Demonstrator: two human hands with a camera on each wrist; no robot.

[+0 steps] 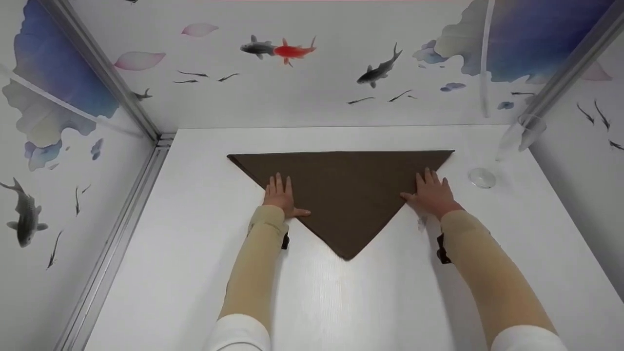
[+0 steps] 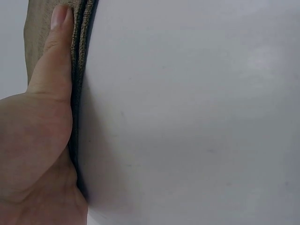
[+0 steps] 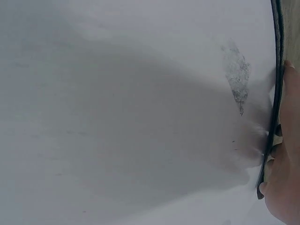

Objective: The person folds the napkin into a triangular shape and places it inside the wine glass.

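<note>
The dark brown folded triangular cloth (image 1: pixel 346 195) lies flat at the middle of the smooth white tabletop (image 1: pixel 321 302), long edge at the far side and one corner pointing near. The left hand (image 1: pixel 279 199) rests with fingers extended on its left sloping edge; the right hand (image 1: pixel 432 194) likewise rests on the right sloping edge, left of a clear, round-based glass vessel (image 1: pixel 519 134).
</note>
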